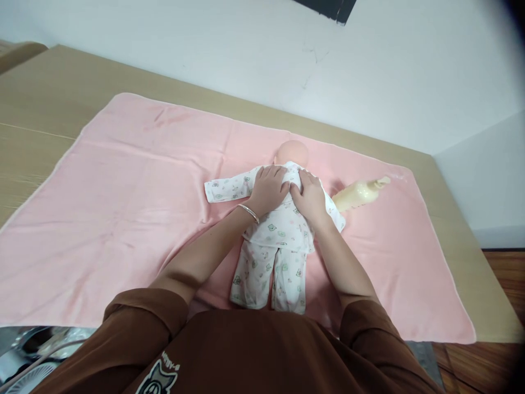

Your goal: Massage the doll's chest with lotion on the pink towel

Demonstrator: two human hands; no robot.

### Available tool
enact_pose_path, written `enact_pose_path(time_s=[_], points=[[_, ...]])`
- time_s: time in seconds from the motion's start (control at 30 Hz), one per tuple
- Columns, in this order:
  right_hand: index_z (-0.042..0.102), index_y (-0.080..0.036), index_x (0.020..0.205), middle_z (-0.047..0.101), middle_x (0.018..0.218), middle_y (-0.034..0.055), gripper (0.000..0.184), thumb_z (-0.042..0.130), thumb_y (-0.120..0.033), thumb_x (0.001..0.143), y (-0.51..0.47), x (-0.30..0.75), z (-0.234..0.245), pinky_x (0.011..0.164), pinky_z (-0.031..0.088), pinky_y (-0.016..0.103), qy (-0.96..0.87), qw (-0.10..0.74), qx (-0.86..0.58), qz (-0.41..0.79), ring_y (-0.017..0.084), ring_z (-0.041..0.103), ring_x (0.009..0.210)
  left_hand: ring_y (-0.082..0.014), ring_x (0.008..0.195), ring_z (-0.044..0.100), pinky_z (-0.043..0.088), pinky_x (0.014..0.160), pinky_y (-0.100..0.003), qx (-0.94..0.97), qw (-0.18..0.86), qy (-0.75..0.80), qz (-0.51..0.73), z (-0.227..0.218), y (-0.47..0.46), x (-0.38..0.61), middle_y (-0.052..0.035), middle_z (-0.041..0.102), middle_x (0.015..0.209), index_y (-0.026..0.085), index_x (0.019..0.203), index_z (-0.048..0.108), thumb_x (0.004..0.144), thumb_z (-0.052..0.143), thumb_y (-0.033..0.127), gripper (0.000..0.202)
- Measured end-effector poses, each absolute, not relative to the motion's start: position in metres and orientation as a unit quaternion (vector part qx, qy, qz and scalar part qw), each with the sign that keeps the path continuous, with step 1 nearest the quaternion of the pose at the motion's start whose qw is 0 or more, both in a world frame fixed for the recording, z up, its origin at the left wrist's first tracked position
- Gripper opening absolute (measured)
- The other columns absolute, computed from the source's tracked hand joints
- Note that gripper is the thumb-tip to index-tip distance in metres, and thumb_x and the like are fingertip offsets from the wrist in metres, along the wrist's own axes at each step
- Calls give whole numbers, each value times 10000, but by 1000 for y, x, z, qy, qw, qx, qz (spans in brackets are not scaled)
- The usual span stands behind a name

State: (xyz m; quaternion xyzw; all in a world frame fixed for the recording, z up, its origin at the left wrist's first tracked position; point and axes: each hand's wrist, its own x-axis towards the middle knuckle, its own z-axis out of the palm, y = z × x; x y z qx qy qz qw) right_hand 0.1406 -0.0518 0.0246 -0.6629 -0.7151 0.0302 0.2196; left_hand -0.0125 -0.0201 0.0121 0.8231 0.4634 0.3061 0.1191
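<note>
A baby doll (pixel 292 152) in a white printed top (pixel 274 227) and matching trousers (pixel 252 276) lies on a pink blanket (pixel 156 164). Its bald head points away from me, and no face shows. My left hand (pixel 268 189), with a silvery bracelet at the wrist, lies flat on the upper left of the top. Flat on the upper right rests my right hand (pixel 309 197). The two thumbs nearly meet in the middle, and neither hand grips anything. One sleeve stretches out to the left; the other is partly behind my right hand and wrist.
A pale yellow pump bottle (pixel 356 195) lies on its side right of the doll. Beneath the blanket is a wooden table (pixel 414 156), set against a white wall (pixel 246 60). Below the table's near left edge, a fan-like white object (pixel 35 378) and other items show.
</note>
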Motion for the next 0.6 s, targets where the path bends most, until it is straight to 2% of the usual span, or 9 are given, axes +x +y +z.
enact_pose_path(time_s=[0.17, 0.3, 0.4, 0.47, 0.6], points=[[526, -106, 1415, 536, 1485, 182, 525, 460, -332, 945, -64, 135, 30, 1174, 313, 577, -725, 218, -653, 27, 350, 456, 1407, -288, 1189, 557, 406, 1055, -436, 833, 102, 452, 301, 18, -25, -13, -124, 639, 1228, 168, 1240, 607, 903, 464, 181, 366], [579, -119, 1376, 578, 1443, 175, 496, 477, -321, 935, -77, 129, 37, 1131, 407, 533, -709, 224, -668, 26, 353, 487, 1381, -294, 1140, 570, 440, 996, -431, 800, 87, 503, 316, 21, -31, -12, -125, 650, 1138, 174, 1126, 639, 867, 534, 216, 282], [600, -153, 1365, 591, 1433, 157, 498, 494, -359, 924, -78, 129, 38, 1092, 454, 529, -691, 226, -686, 30, 356, 503, 1367, -308, 1118, 574, 445, 988, -444, 777, 87, 538, 316, 20, -33, -10, -130, 644, 1143, 171, 1111, 637, 849, 574, 267, 286], [597, -155, 1370, 584, 1442, 155, 511, 495, -360, 914, -74, 131, 34, 1102, 440, 540, -686, 228, -690, 28, 356, 499, 1371, -316, 1124, 571, 440, 999, -455, 765, 89, 554, 315, 18, -32, -10, -130, 640, 1177, 177, 1123, 632, 843, 587, 293, 307], [558, -112, 1402, 548, 1479, 164, 538, 426, -283, 909, -65, 134, 23, 1191, 310, 561, -698, 231, -677, 13, 334, 459, 1407, -307, 1176, 565, 409, 1059, -454, 770, 103, 542, 322, 13, -28, -9, -124, 646, 1229, 183, 1153, 613, 858, 563, 293, 319]])
